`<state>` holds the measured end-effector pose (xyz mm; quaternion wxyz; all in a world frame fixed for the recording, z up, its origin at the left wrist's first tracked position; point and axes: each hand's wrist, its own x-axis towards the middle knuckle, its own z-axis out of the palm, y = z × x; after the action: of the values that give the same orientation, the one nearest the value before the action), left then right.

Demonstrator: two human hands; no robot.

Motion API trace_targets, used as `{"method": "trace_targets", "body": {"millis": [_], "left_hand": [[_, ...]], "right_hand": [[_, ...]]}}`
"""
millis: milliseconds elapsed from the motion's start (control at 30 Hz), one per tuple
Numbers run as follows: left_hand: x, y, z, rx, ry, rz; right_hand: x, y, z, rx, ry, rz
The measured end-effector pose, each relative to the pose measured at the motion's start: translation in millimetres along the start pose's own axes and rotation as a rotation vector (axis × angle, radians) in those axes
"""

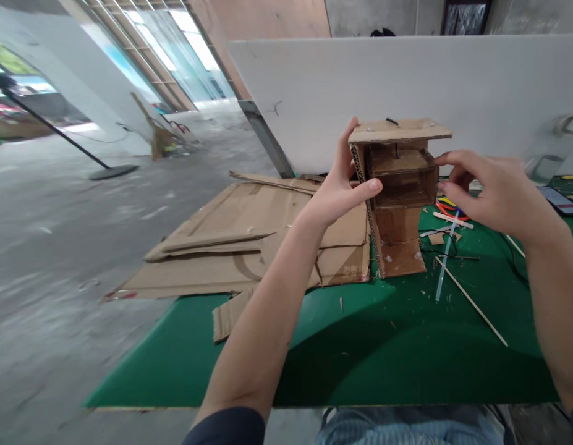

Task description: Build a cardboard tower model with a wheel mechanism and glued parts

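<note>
A small cardboard box (pixel 400 193) stands upright on the green table, its front open with inner shelves and a flat flap on top. A short black piece pokes up through the flap, and another dark bit hangs beneath it. My left hand (pixel 342 179) grips the box's left wall, thumb on the front edge and fingers behind. At the right wall, my right hand (pixel 483 185) has its thumb and forefinger bent against the cardboard. Whether a small part sits between those fingertips is hard to make out.
Flattened cardboard sheets (pixel 249 216) lie to the left, past the edge of the green table (pixel 360 371). On the right are a glue stick (pixel 447 259), a thin wooden stick (pixel 474 304), black wire and a phone-like device (pixel 562 203). A white panel (pixel 407 86) rises behind.
</note>
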<state>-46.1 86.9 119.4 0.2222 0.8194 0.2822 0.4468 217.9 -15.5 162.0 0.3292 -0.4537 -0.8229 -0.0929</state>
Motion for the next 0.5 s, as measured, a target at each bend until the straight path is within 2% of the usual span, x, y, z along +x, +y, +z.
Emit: {"method": "trace_targets", "body": {"millis": [300,500], "left_hand": [[-0.8,9.8,0.6,-0.077,-0.058,0.010],[0.1,7.7,0.3,-0.154,-0.068,0.066]], "right_hand": [[3.4,-1.1,10.8,-0.097,-0.152,-0.032],[2.9,-2.0,7.9,-0.102,-0.165,-0.014]]}}
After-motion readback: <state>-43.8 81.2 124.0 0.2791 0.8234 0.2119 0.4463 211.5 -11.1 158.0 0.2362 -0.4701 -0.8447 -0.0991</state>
